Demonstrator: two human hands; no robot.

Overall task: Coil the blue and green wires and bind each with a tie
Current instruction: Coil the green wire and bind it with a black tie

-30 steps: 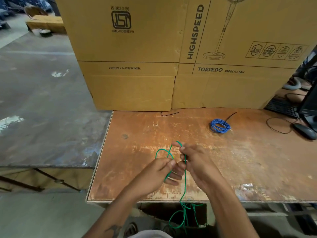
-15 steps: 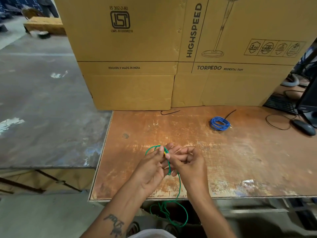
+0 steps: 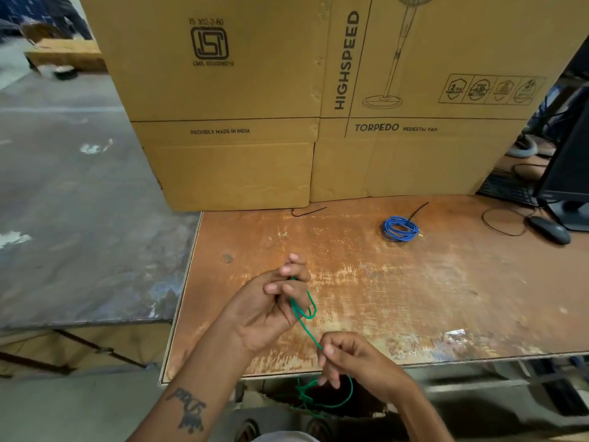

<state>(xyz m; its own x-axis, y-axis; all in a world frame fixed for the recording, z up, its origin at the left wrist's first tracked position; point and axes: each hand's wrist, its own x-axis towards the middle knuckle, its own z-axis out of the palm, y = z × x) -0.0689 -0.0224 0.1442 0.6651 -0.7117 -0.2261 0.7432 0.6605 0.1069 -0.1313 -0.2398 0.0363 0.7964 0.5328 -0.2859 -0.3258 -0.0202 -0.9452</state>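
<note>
**Green coil under way**

At 6 o'clock, the right hand pinches the green wire; the left hand grips its first loops. Next: wind slack upward. At 1 o'clock, the blue wire lies coiled beside a black tie.

Bare forearms, a dark tattoo inked on the left one.
</note>
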